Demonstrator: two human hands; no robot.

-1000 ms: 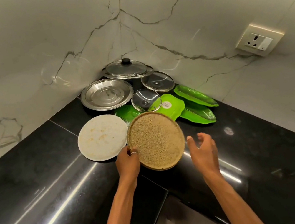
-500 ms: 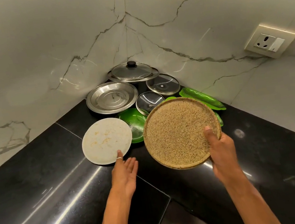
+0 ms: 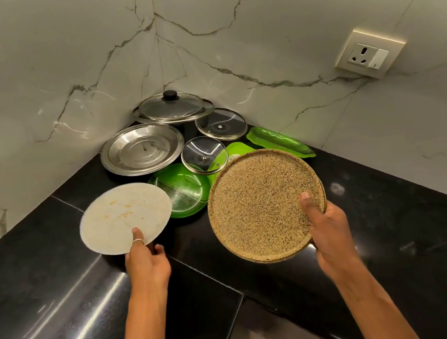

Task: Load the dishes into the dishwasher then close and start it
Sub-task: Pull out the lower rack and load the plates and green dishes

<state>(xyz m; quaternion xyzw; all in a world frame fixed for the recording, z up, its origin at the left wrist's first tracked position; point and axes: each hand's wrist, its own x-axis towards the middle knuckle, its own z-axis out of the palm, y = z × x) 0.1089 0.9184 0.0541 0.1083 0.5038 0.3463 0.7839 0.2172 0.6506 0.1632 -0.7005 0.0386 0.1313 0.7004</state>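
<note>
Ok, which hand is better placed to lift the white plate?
Left: the left hand pinches the near rim of the white plate, while the right hand is full, gripping the speckled brown plate.

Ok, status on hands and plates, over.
Left hand pinches stained white round plate at near rim. Right hand grips speckled tan round plate, off black counter. Green round plastic plate close behind white one; dishwasher not in view.
</note>
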